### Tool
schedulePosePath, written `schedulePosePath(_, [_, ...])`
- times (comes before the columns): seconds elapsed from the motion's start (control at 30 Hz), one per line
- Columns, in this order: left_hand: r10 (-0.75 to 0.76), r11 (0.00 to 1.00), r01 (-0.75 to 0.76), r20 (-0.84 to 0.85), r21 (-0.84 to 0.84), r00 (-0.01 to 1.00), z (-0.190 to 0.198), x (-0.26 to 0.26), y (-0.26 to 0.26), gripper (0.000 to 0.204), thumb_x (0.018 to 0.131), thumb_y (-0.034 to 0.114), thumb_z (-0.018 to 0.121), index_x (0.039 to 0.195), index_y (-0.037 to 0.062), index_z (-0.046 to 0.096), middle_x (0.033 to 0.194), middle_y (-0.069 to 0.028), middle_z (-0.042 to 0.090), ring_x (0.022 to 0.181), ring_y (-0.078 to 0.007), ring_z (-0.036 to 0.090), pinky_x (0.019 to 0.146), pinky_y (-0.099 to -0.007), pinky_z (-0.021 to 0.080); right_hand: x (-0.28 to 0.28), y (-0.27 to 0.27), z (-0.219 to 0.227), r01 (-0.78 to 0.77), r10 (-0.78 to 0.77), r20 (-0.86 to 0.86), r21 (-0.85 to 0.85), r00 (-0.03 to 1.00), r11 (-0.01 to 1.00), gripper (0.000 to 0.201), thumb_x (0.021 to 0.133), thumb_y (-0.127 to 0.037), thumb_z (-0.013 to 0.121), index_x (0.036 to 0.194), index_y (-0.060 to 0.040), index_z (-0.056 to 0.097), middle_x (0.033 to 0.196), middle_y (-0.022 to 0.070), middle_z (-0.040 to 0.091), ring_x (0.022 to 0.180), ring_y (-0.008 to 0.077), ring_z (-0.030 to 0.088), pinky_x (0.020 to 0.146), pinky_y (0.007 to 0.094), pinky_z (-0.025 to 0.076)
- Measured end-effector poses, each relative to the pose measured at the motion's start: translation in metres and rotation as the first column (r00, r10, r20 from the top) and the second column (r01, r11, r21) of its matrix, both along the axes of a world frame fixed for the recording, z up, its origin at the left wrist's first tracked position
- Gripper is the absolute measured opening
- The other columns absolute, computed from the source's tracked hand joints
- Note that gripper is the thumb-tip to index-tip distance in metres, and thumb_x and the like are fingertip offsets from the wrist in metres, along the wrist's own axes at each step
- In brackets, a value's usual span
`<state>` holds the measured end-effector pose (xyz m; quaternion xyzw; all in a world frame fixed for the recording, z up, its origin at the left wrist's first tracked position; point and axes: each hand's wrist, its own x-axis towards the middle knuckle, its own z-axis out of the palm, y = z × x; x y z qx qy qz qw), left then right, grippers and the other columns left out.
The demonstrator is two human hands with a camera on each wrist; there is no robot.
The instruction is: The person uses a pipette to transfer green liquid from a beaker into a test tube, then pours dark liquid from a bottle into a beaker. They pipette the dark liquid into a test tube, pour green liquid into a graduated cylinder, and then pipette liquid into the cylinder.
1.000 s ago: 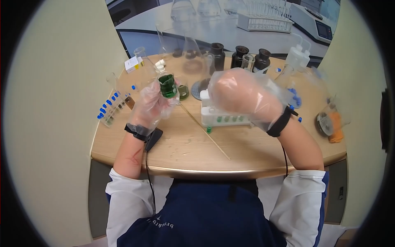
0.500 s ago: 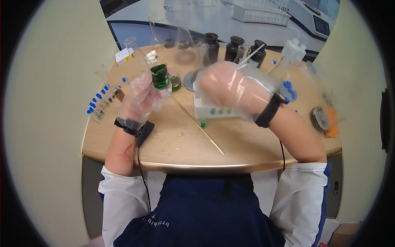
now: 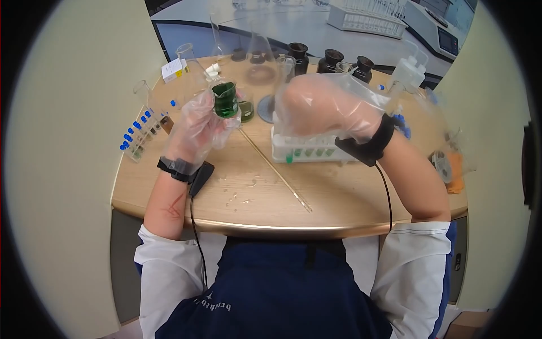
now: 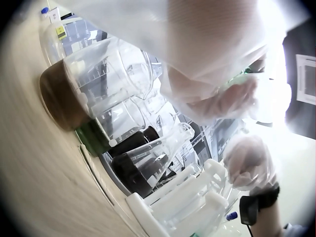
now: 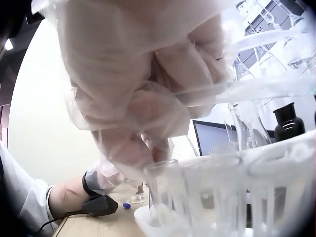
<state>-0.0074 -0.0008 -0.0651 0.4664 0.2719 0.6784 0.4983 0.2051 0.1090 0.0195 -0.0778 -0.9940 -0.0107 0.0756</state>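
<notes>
My gloved left hand (image 3: 197,129) grips a small glass beaker of dark green liquid (image 3: 225,101), holding it upright above the left part of the table. The gloved right hand (image 3: 327,107), fingers curled, is above and behind the white test-tube rack (image 3: 279,153). In the right wrist view this hand (image 5: 138,84) holds a long translucent tube (image 5: 256,90) that extends past the rack's top; its far end is out of view. Green liquid shows in several tubes (image 3: 309,152) of the rack. In the left wrist view the right hand (image 4: 249,163) is beyond the rack (image 4: 185,205).
A thin rod (image 3: 275,169) lies diagonally across the table (image 3: 248,212). Blue-capped tubes (image 3: 135,135) stand left. Behind are a beaker with olive liquid (image 3: 246,111), flasks, dark bottles (image 3: 331,61) and a wash bottle (image 3: 409,70). An orange cloth (image 3: 455,179) lies right.
The right hand has lifted slightly away from the rack's front, and its wrist has turned, bringing the black strap device into view. The left hand keeps its grip on the beaker. The head view has shifted.
</notes>
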Motion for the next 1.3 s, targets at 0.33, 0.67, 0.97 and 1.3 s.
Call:
schedulePosePath(0.33, [-0.101, 0.995, 0.101, 0.031, 0.017, 0.994, -0.001, -0.005, 0.003, 0.048, 0.091, 0.041, 0.053, 0.116, 0.0002, 0.052, 0.104, -0.0092, 0.057, 0.069, -0.0156, 0.049, 0.049, -0.0223, 0.034, 0.011, -0.001, -0.010, -0.031, 0.040, -0.114, 0.075, 0.993, 0.997, 0.014, 0.066, -0.017, 0.062, 0.061, -0.0041, 0.059, 0.062, 0.0167, 0.057, 0.058, 0.0349, 0.055, 0.053, 0.0394, 0.045])
schedulePosePath(0.67, [-0.017, 1.000, 0.017, 0.032, 0.011, 0.999, 0.001, -0.002, 0.000, 0.048, 0.091, 0.040, 0.054, 0.116, -0.0011, 0.052, 0.106, -0.0101, 0.055, 0.070, -0.0158, 0.049, 0.052, -0.0219, 0.036, 0.067, 0.000, 0.032, -0.103, 0.027, -0.488, -0.130, 0.872, 0.986, 0.014, 0.074, -0.014, 0.071, 0.085, -0.0074, 0.067, 0.075, 0.0027, 0.063, 0.059, 0.0152, 0.056, 0.055, 0.0284, 0.045])
schedulePosePath(0.97, [0.023, 1.000, -0.025, 0.107, 0.015, 0.994, -0.005, 0.002, 0.001, 0.047, 0.091, 0.036, 0.056, 0.118, -0.0015, 0.050, 0.109, -0.0128, 0.056, 0.073, -0.0155, 0.052, 0.057, -0.0223, 0.041, 0.164, -0.071, 0.013, 0.521, -0.367, -0.575, 0.122, 0.731, 0.845, 0.017, 0.071, -0.016, 0.073, 0.084, -0.0088, 0.066, 0.058, 0.0051, 0.051, 0.053, 0.0234, 0.051, 0.050, 0.0357, 0.041])
schedulePosePath(1.3, [0.033, 0.999, -0.035, 0.153, 0.007, 0.988, -0.002, 0.000, 0.001, 0.045, 0.091, 0.032, 0.057, 0.121, -0.0001, 0.048, 0.109, -0.0132, 0.054, 0.076, -0.0155, 0.051, 0.056, -0.0210, 0.042, 0.174, -0.012, -0.044, 0.538, -0.479, -0.441, 0.011, 0.759, 0.843, 0.027, 0.074, -0.018, 0.069, 0.099, -0.0094, 0.065, 0.060, 0.0101, 0.051, 0.058, 0.0265, 0.054, 0.052, 0.0383, 0.043])
